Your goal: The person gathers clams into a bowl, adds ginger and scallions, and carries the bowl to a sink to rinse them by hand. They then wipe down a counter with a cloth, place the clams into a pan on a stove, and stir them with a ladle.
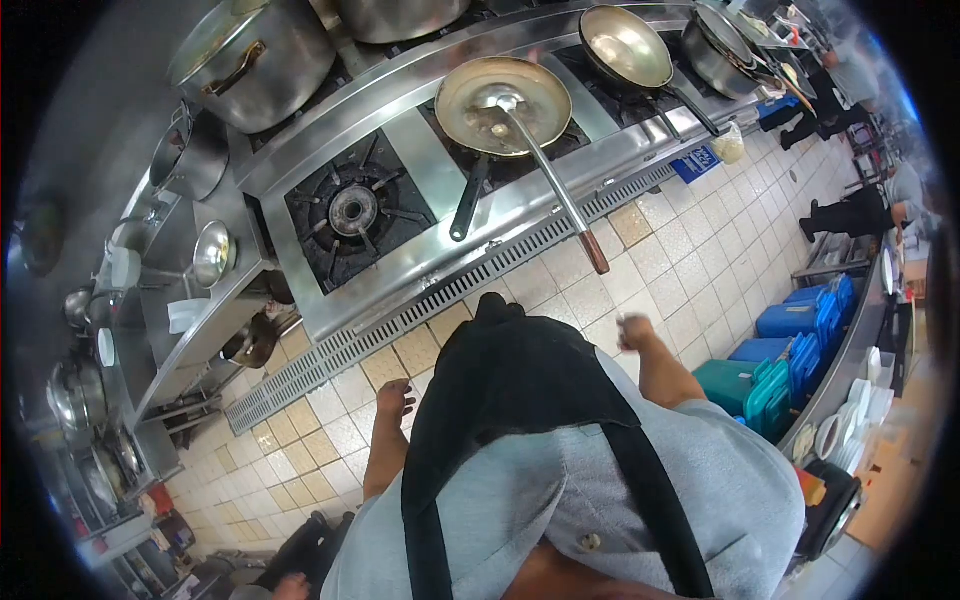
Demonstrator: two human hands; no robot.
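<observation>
My left hand (396,398) hangs over the tiled floor, left of the black apron (510,370), its fingers loosely curled and apart with nothing in them. On the apron's other side is my right hand (633,332), blurred, below the wooden-ended handle of a ladle (540,150). Neither hand touches the cookware. The ladle's bowl rests in a frying pan (455,115) on the stove (410,165), and its handle reaches past the stove's front edge. An empty burner (353,210) is left of that pan, and a second frying pan (625,48) sits to the right.
Large pots (255,70) stand behind the stove at left. A steel shelf unit (190,340) holds bowls. Blue and green bins (745,390) line the right side beside a counter with plates (850,425). People in dark trousers (855,215) are at far right; another person's hand (292,587) shows at lower left.
</observation>
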